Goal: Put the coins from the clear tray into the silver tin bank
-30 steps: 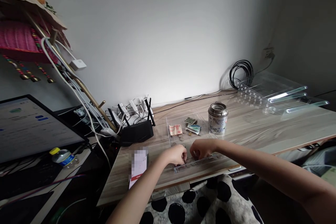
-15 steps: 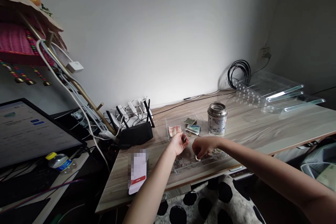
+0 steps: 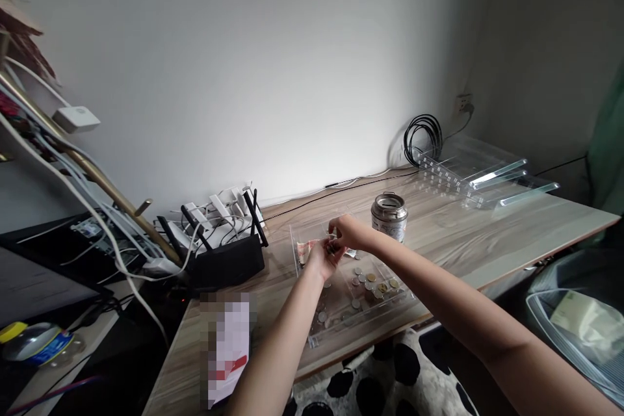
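Observation:
My left hand (image 3: pixel 326 259) is held palm up over a shallow clear plastic tray (image 3: pixel 312 291), its fingers curled round a few small coins. Just above it, my right hand (image 3: pixel 347 234) reaches in from the right, fingers bent and pinched down toward the left palm. Whatever is between the right fingertips is too small to make out. Loose coins (image 3: pixel 370 278) in silver and brass tones lie in the tray. A reddish banknote (image 3: pixel 303 251) is at its left, and other notes behind are mostly hidden by my hands. A metal coin tin (image 3: pixel 390 211) with a slotted lid stands behind my right forearm.
A black router (image 3: pixel 227 264) and white plugs stand at the left, near a blurred-out phone (image 3: pixel 229 351). Stacked clear trays (image 3: pixel 487 175) and coiled black cable (image 3: pixel 423 136) are at the back right. A bottle (image 3: pixel 41 344) sits far left, a bin (image 3: pixel 541 302) at right.
My right hand has left the coins at the front of the tray and come up to my left hand. The view has turned to the right, and more coins show.

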Demonstrator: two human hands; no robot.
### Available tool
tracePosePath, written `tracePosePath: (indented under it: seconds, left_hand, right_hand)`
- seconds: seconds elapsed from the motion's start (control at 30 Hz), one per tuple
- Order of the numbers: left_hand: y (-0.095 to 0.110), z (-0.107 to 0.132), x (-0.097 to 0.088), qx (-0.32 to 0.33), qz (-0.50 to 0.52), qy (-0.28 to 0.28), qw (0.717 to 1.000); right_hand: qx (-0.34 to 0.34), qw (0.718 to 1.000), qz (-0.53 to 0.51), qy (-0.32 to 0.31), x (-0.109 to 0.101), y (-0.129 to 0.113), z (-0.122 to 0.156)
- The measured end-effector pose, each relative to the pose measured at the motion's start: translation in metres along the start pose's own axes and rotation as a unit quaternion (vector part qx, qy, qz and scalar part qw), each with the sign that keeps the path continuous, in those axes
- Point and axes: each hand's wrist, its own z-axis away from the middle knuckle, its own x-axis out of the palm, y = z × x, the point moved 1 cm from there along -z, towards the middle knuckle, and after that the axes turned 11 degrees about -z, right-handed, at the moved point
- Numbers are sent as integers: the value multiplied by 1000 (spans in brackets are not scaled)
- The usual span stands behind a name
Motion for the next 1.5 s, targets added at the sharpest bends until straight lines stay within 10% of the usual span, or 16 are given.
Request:
tracePosePath:
  seconds: [0.2,0.33,0.57,0.8,1.03,1.33,1.5]
  left_hand:
    - [17,-4,-22,14,46,6,999]
    - [22,-1,-33,34,48,18,998]
    - [15,0,-34,45,-9,-12,999]
    - [12,3,-33,101,-68,-55,991]
    - [7,6,-29,72,-120,-110,984]
    - [7,12,-25,32,-108,-162,980]
    - [3,10,-26,28,-118,-183,976]
  right_hand:
    - [-26,988,-30,150,-30,1,27]
    - [87,952,48,290,-74,37,57]
    - [135,968,74,197,-103,88,46]
    - [76,946,113,295,-71,41,48]
    - [-32,998,26,50,19,5,25]
    - [11,986,-64,153,-38,32,40]
    - [5,992,-110,64,-13,31,33]
